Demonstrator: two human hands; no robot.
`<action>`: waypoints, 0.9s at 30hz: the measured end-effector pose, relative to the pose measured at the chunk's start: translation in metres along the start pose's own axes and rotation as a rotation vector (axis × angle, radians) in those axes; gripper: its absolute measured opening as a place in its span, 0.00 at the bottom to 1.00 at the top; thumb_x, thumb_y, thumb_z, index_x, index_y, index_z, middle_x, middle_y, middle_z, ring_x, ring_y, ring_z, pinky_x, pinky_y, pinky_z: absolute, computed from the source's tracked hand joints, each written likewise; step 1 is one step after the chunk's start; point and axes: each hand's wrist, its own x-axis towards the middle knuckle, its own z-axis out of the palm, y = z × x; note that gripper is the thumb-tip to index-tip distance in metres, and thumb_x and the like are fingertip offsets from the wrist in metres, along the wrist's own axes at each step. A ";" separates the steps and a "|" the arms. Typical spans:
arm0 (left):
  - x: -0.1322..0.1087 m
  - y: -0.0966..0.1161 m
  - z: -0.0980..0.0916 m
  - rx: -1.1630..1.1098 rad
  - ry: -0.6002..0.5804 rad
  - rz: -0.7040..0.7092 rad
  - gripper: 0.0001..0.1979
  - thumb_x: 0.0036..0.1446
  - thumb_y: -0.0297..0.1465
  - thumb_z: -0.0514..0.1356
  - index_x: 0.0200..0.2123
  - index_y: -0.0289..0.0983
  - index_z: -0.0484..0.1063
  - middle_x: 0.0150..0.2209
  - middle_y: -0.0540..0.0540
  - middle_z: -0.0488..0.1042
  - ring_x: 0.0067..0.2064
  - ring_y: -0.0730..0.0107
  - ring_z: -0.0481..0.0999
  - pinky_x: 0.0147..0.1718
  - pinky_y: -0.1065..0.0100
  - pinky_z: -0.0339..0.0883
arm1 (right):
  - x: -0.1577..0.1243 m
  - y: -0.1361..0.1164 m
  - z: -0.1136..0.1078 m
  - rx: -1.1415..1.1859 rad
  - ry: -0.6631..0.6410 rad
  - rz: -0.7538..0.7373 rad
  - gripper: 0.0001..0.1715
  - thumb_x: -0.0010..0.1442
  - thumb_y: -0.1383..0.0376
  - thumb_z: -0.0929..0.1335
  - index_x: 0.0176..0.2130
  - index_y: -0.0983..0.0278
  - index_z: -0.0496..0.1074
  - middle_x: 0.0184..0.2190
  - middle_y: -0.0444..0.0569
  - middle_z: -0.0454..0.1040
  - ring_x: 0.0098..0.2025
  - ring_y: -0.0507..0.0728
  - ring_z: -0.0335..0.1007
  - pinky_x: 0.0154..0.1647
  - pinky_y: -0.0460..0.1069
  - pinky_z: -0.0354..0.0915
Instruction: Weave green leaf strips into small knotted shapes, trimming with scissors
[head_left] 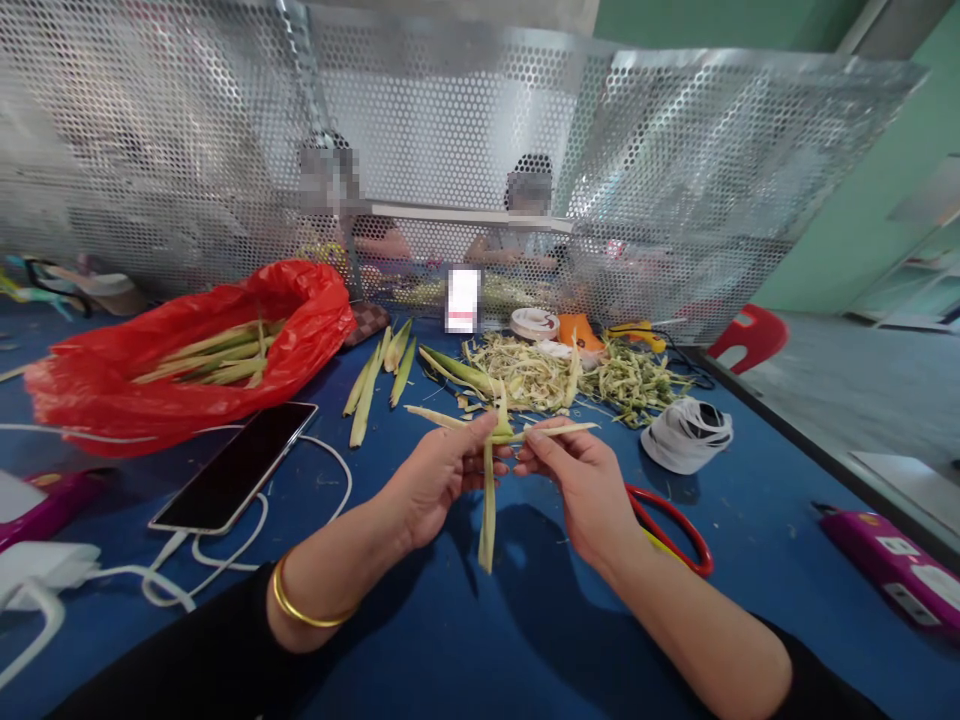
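Note:
Between my hands is a cross of pale yellow-green leaf strips (487, 500) that look like husk. One strip hangs down, another points up, and others stick out left and right. My left hand (442, 475) pinches the crossing with the thumb on top. My right hand (581, 475) pinches the strip on the right side between thumb and fingers. Both hands are held over the blue table (525, 640). Beyond them lie loose green leaf pieces (367, 395) and a pile of shredded strips (529, 370). Red-handled scissors (686, 525) lie partly hidden behind my right forearm.
A red plastic bag (300, 300) of leaves and a phone (236, 470) with white cables are at left. To the right are a white tape roll (686, 435) and a purple power strip (889, 565). A perforated screen (450, 120) stands behind, with people beyond it.

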 end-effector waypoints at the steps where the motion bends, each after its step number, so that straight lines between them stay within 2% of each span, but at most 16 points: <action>1: 0.000 -0.002 0.000 0.021 -0.002 0.016 0.14 0.47 0.36 0.66 0.35 0.32 0.76 0.29 0.45 0.76 0.27 0.75 0.73 0.28 0.74 0.66 | -0.001 0.001 0.001 -0.007 -0.010 -0.007 0.10 0.48 0.60 0.73 0.28 0.64 0.72 0.21 0.42 0.72 0.25 0.51 0.68 0.30 0.48 0.67; 5: 0.002 -0.010 0.000 0.038 0.058 0.058 0.11 0.42 0.30 0.69 0.31 0.33 0.75 0.23 0.52 0.72 0.22 0.81 0.66 0.21 0.78 0.58 | -0.006 0.006 0.000 -0.052 -0.058 -0.020 0.08 0.50 0.61 0.71 0.27 0.64 0.72 0.20 0.41 0.71 0.24 0.51 0.67 0.30 0.48 0.65; 12: 0.004 -0.004 0.003 0.030 0.132 0.044 0.06 0.42 0.27 0.68 0.24 0.32 0.74 0.20 0.52 0.71 0.19 0.82 0.65 0.20 0.76 0.59 | -0.003 0.000 -0.003 -0.056 0.004 -0.091 0.08 0.50 0.63 0.71 0.24 0.64 0.70 0.20 0.41 0.68 0.23 0.51 0.64 0.28 0.47 0.63; 18: 0.004 0.001 0.003 -0.049 0.182 0.004 0.05 0.43 0.25 0.66 0.25 0.31 0.73 0.20 0.52 0.71 0.19 0.83 0.66 0.21 0.78 0.61 | -0.001 -0.002 -0.002 -0.003 0.046 -0.014 0.10 0.45 0.62 0.73 0.23 0.64 0.70 0.18 0.41 0.67 0.21 0.50 0.64 0.26 0.48 0.63; 21: 0.005 0.003 0.000 -0.026 0.140 -0.020 0.06 0.44 0.26 0.67 0.27 0.31 0.73 0.21 0.52 0.70 0.20 0.83 0.66 0.21 0.78 0.60 | 0.011 -0.007 -0.011 -0.036 0.106 0.031 0.11 0.44 0.60 0.73 0.27 0.64 0.73 0.22 0.43 0.71 0.26 0.53 0.68 0.32 0.49 0.64; 23: 0.003 0.006 -0.001 0.006 0.084 -0.048 0.08 0.45 0.29 0.66 0.28 0.31 0.73 0.21 0.52 0.70 0.20 0.82 0.65 0.19 0.78 0.58 | 0.021 -0.013 -0.020 -0.150 0.175 -0.015 0.13 0.46 0.57 0.73 0.29 0.64 0.75 0.27 0.45 0.74 0.31 0.55 0.70 0.36 0.49 0.64; 25: 0.001 0.007 0.001 0.051 0.034 -0.058 0.11 0.48 0.35 0.65 0.26 0.31 0.72 0.22 0.50 0.70 0.20 0.82 0.64 0.18 0.78 0.54 | 0.029 -0.018 -0.027 -0.311 0.126 -0.023 0.16 0.48 0.53 0.71 0.28 0.64 0.77 0.29 0.47 0.76 0.35 0.56 0.70 0.38 0.50 0.63; 27: -0.001 0.007 0.002 0.106 0.002 -0.045 0.15 0.51 0.40 0.62 0.24 0.32 0.71 0.22 0.48 0.70 0.20 0.81 0.63 0.17 0.77 0.51 | 0.031 -0.021 -0.031 -0.391 -0.021 0.051 0.20 0.50 0.50 0.70 0.26 0.65 0.77 0.28 0.49 0.76 0.34 0.56 0.69 0.38 0.50 0.62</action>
